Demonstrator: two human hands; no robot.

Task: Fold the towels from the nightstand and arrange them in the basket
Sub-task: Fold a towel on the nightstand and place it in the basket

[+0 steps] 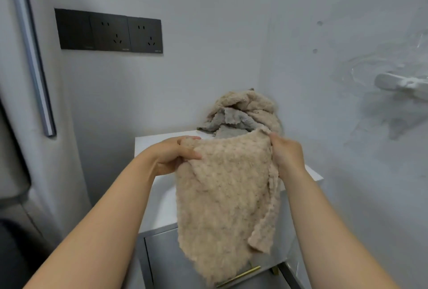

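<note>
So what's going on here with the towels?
A person is holding a beige towel up by its top edge. The left hand grips one corner and the right hand grips the other, so it hangs in front of the white nightstand. It is not folded yet. A crumpled pile of beige and grey towels sits at the back of the nightstand. The basket is not in view.

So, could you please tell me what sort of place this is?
Probably a bedroom corner in a home: a white nightstand against the wall, a black socket panel higher up, and crumpled towels heaped on the nightstand. The left hand and right hand grip a beige towel.
</note>
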